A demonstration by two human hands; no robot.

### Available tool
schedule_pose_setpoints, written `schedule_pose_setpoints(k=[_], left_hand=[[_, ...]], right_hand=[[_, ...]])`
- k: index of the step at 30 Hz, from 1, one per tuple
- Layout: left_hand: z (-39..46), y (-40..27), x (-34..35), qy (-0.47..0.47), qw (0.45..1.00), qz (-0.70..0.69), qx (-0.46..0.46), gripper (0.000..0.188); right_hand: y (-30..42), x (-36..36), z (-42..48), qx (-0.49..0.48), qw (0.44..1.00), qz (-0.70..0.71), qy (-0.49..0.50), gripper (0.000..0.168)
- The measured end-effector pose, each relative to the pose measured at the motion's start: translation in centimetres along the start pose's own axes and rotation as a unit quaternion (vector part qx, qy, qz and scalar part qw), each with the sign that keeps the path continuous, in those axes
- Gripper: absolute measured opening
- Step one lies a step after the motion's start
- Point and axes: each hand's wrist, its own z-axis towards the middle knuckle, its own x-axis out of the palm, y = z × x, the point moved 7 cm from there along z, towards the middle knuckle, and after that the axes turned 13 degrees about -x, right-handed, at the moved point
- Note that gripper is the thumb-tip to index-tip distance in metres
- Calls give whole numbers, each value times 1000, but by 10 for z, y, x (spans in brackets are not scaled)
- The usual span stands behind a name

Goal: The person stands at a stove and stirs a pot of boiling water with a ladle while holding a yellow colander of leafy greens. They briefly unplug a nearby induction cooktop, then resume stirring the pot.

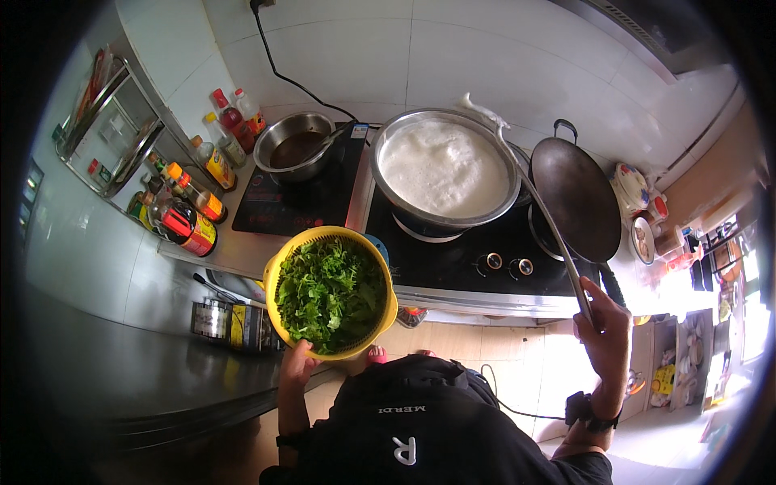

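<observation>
My left hand (298, 365) grips the near rim of a yellow plastic colander (270, 297), which is filled with chopped leafy greens (330, 291). A blue thing shows behind the colander's far right edge. In my right hand (606, 327) is the handle of a long metal ladle (548, 221). White froth coats the ladle's far end (482, 109), which is raised past the right rim of a wide metal pot (383, 182). Thick white foam (445, 167) covers the liquid in that pot, which sits on the gas cooktop (424, 267).
Left of the cooktop, an induction cooker (303, 206) carries a metal bowl (273, 167) of dark liquid with a utensil in it. Several sauce bottles (200, 194) line the left wall. A dark wok (576, 200) leans at the cooktop's right. A refrigerator-like dark surface (151, 364) borders the lower left.
</observation>
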Motion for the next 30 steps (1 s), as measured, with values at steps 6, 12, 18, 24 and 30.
schedule_pose_setpoints(k=[6,12,18,24,30], left_hand=[[0,-11,1,41,998,-36,5,70],[-1,-15,0,27,999,-23,6,67],[-1,-11,1,20,999,-35,2,67],[-1,-14,1,20,999,-30,12,67],[-2,-10,1,26,999,-36,11,66]], right_hand=[[1,-5,-4,11,1000,11,4,49],[-4,-3,-5,13,1000,22,8,47],[-1,-3,1,9,1000,22,10,44],[-2,-6,3,10,1000,12,11,44],[-8,-7,-1,22,999,22,7,45]])
